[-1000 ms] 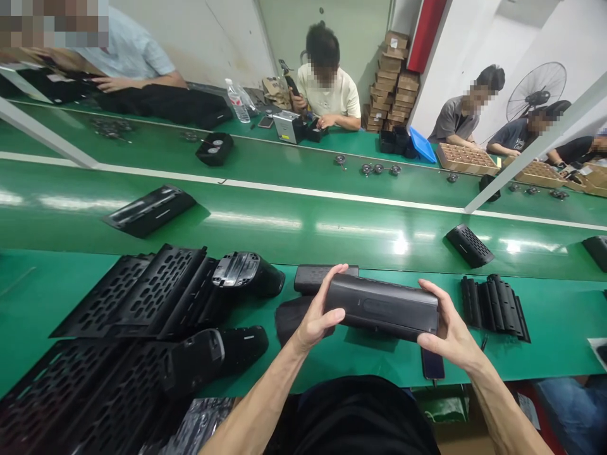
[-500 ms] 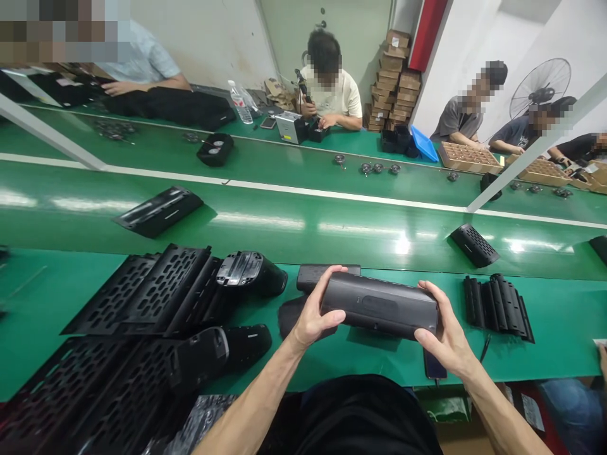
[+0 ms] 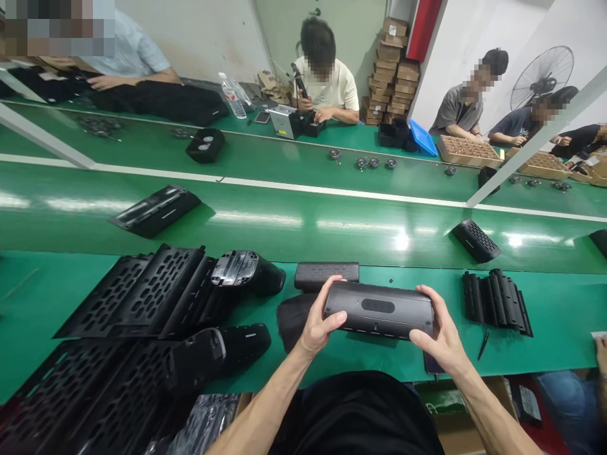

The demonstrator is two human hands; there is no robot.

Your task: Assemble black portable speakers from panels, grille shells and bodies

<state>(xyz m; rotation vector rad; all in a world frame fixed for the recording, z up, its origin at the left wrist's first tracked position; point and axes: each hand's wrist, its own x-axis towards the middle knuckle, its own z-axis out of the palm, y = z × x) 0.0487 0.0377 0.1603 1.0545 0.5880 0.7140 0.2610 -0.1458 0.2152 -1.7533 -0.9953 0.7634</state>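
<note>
A long black casing [image 3: 379, 308] with an oval panel on its upper face is held level above the green table. My left hand [image 3: 318, 321] grips its left end, thumb on the near side. Its right end is in my right hand [image 3: 439, 328], fingers over the far edge and thumb in front. Just behind lies a black perforated casing [image 3: 327, 273]. A dark piece [image 3: 294, 319] rests beside my left hand, partly covered by it. The undersides of the held casing are hidden.
Black perforated panels [image 3: 156, 278] and casings [image 3: 246, 270] fill the left. Curved black parts [image 3: 497, 302] and a pen-like tool [image 3: 484, 344] lie right. Beyond, a green conveyor [image 3: 294, 221] carries a black shell [image 3: 159, 212] and another shell [image 3: 475, 240]. Several people sit across it.
The held casing has rolled slightly, so its oval panel and lower edge show more clearly. Both hands keep hold. A small dark bit shows on the table behind it.
</note>
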